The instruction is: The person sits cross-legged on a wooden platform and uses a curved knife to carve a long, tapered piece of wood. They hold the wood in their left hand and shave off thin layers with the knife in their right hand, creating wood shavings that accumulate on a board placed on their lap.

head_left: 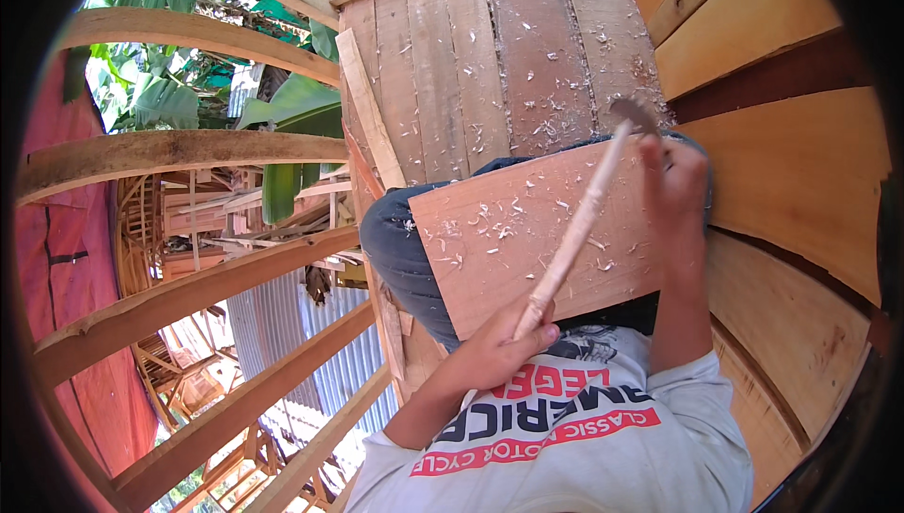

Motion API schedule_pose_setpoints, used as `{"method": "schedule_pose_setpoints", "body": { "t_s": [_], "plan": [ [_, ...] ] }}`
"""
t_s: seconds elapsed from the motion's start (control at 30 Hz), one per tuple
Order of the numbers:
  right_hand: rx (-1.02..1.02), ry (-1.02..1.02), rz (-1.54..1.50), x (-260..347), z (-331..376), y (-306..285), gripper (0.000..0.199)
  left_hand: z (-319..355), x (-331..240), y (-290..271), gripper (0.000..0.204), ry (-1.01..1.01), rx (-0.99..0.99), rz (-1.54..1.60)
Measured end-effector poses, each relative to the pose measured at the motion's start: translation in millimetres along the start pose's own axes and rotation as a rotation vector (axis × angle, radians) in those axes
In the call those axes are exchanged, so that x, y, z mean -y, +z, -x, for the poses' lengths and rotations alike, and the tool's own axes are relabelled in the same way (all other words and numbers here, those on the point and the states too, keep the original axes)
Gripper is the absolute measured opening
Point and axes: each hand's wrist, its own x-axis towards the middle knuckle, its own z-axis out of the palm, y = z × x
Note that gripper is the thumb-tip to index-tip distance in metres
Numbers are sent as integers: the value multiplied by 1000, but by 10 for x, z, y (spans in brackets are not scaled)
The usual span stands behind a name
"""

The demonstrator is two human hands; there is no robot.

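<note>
In the head view, the left hand's [508, 342] grip is closed around the lower end of a pale wooden stick [576, 235], near the front of the person's light T-shirt [556, 452]. The stick slants up and to the right above a flat wooden board [494, 279], which lies across the lap over dark blue trousers [400, 240]. At the stick's upper end shows a dark, curved piece [633, 115]. Just beside it, the right hand [673, 174] is raised with fingers bent; it is blurred, and I cannot tell whether its grip is closed on anything. Curled wood shavings [508, 228] are scattered over the board and the planks [428, 70] beyond the knees. Wooden rails [188, 150] run along the left side, with green leaves [297, 103], a red sheet [89, 296] and corrugated metal [273, 334] past them. A wall of boards [786, 160] stands at the right.
</note>
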Motion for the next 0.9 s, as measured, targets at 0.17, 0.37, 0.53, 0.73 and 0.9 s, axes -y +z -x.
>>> {"method": "schedule_pose_setpoints", "body": {
  "t_s": [0.17, 0.37, 0.53, 0.73, 0.9],
  "plan": [
    [34, 117, -80, -218, -222, -364, 70, 105, 146, 8, 16, -5, -108, -1],
    [414, -192, -90, 500, 573, -7, 67, 35, -168, -95, 14, -28, -359, 37],
    [357, -280, 14, 471, 549, 98, 69, 9, -171, -51, 17, 6, -409, -159],
    [175, -339, 111, 242, 286, 152, 68, -29, -218, 51, 32, 90, -425, -236],
    [185, -266, 88, 300, 238, 150, 67, -32, -215, -18, 30, -21, -377, -93]
  ]
}}
